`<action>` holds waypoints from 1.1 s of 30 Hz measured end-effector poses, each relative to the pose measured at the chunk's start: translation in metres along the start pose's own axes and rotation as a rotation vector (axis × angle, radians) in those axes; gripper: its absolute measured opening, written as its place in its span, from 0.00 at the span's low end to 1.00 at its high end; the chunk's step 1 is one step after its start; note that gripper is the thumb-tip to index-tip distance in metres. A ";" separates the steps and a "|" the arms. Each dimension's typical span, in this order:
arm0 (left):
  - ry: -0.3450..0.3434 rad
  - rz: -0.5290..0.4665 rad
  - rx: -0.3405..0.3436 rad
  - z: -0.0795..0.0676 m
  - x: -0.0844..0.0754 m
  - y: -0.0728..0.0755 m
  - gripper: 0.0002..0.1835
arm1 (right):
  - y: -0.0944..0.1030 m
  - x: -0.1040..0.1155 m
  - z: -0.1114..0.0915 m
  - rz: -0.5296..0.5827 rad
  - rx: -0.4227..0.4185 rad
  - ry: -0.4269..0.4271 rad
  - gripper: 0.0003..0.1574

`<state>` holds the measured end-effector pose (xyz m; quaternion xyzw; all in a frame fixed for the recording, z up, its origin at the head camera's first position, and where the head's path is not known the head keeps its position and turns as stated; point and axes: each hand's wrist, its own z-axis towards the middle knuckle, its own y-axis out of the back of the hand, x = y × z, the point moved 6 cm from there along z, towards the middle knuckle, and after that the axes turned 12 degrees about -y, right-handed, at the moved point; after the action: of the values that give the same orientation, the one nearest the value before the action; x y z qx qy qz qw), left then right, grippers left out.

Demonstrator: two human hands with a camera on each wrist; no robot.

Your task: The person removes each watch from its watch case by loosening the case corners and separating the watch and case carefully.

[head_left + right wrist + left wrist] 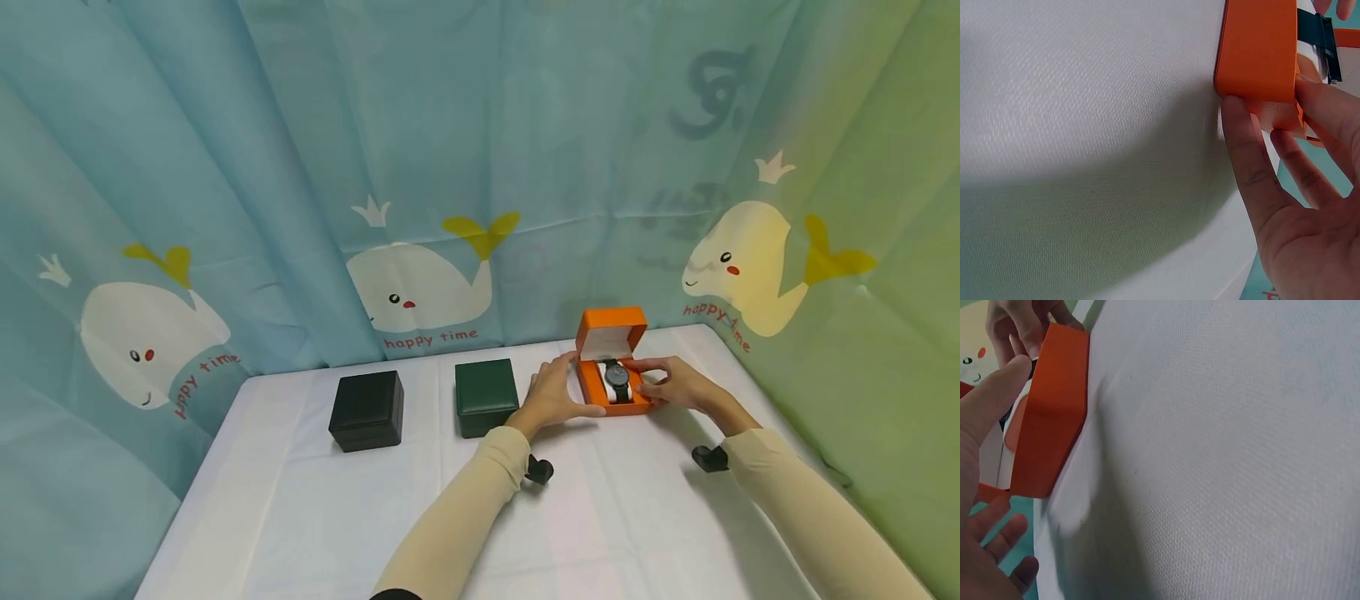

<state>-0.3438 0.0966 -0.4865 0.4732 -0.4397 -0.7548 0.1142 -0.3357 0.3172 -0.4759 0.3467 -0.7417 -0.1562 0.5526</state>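
Observation:
An orange watch box (617,409) stands on the table with its lid (613,319) raised at the back. Inside, a dark-strapped wristwatch (617,377) sits round a white cushion, dial up. My left hand (553,396) is spread along the box's left side, thumb near the front corner and fingers by the lid's hinge. On the opposite side, my right hand (678,385) grips the box's right wall. The right wrist view shows fingers (1244,140) against the outer side and another digit over the rim.
A green box (486,390), closed, stands left of my left hand. Further left is a closed black box (367,408). White cloth covers the table (315,517), and a blue curtain (247,167) with printed whales hangs close behind it.

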 end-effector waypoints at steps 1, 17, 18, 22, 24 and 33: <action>-0.006 -0.005 -0.004 0.000 -0.001 0.000 0.60 | 0.000 0.000 0.000 -0.005 0.002 0.000 0.36; -0.111 0.029 0.010 0.000 -0.018 0.002 0.48 | -0.001 -0.001 -0.001 0.014 0.004 0.025 0.37; -0.120 0.038 0.009 0.000 -0.019 0.003 0.46 | -0.001 0.000 -0.001 0.013 0.006 0.031 0.36; -0.149 0.083 -0.006 0.005 -0.024 0.004 0.40 | -0.001 0.002 -0.002 0.020 0.004 0.046 0.36; -0.162 0.111 -0.009 0.008 -0.026 0.005 0.37 | 0.000 0.004 -0.002 0.017 -0.001 0.057 0.36; -0.194 0.208 0.025 0.022 -0.032 -0.005 0.34 | -0.001 -0.001 -0.003 0.056 0.010 0.044 0.37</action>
<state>-0.3436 0.1304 -0.4669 0.3516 -0.5046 -0.7755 0.1428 -0.3325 0.3171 -0.4762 0.3320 -0.7394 -0.1295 0.5712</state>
